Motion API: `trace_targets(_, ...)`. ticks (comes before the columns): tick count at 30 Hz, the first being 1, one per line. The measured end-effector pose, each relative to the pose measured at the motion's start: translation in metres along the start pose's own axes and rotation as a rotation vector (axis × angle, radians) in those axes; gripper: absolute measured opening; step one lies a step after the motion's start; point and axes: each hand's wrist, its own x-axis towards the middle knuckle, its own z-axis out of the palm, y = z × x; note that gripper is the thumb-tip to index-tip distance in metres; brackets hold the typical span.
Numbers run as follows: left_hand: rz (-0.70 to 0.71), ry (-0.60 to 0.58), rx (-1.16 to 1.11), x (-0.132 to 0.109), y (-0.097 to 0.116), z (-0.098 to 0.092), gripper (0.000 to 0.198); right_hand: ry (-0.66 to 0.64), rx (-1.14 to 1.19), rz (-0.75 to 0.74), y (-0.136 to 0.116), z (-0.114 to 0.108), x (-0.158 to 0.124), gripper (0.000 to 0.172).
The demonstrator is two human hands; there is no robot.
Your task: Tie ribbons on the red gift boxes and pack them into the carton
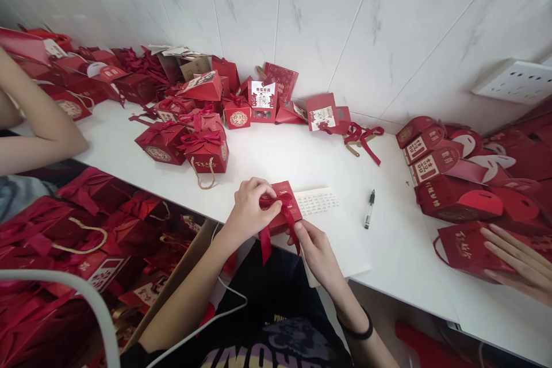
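Observation:
A small red gift box [288,200] lies at the near edge of the white table [276,155], on a sheet of paper with printed rows [321,202]. A red ribbon [276,221] is tied round the box and its ends hang down over the table edge. My left hand [250,210] pinches the ribbon's knot on top of the box. My right hand [314,247] is closed on the ribbon's tail just below the box.
A black pen [370,210] lies right of the paper. Several finished red boxes with bows [190,141] crowd the back of the table against the tiled wall. More red boxes [452,184] are piled at right under another person's hand [517,261]. Another person's arm [38,126] rests at left.

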Motion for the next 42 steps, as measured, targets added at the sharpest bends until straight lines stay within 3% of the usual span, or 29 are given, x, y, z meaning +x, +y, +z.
trace_targets(3, -0.013, -0.026, 0.018, 0.001, 0.0, 0.0, 0.007, 0.022, 0.02, 0.001, 0.003, 0.0, 0.001, 0.047)
trace_targets(10, -0.035, -0.004, 0.006, 0.002, -0.001, 0.004, 0.01, -0.07, -0.085, -0.03, 0.009, -0.001, -0.004, 0.04)
trace_targets(15, -0.054, -0.029, 0.002, 0.002, -0.001, 0.004, 0.01, -0.189, -0.245, -0.015, 0.0, -0.028, -0.002, 0.036)
trace_targets(19, -0.02, -0.045, 0.01, 0.003, -0.002, 0.002, 0.01, 0.077, -0.308, -0.111, -0.009, -0.049, 0.019, 0.035)
trace_targets(21, 0.034, -0.03, -0.019, 0.001, -0.004, 0.0, 0.007, 0.094, -0.278, -0.218, -0.011, -0.048, 0.035, 0.034)
trace_targets(23, 0.105, 0.036, -0.092, -0.002, -0.007, -0.005, 0.008, -0.001, -0.242, -0.311, -0.01, -0.041, 0.05, 0.036)
trace_targets(27, 0.136, 0.143, -0.151, -0.016, -0.017, -0.015, 0.019, -0.074, -0.21, -0.372, -0.006, -0.026, 0.067, 0.025)
trace_targets(31, -0.025, 0.079, -0.104, -0.027, -0.024, -0.015, 0.015, -0.032, -0.145, -0.311, -0.005, -0.019, 0.066, 0.028)
trace_targets(35, -0.065, 0.075, -0.19, -0.025, -0.022, -0.007, 0.017, 0.031, -0.102, -0.189, -0.009, -0.016, 0.063, 0.033)
trace_targets(42, -0.158, 0.166, -0.251, -0.023, -0.013, 0.007, 0.023, -0.072, 0.041, -0.01, -0.001, -0.017, 0.067, 0.045)
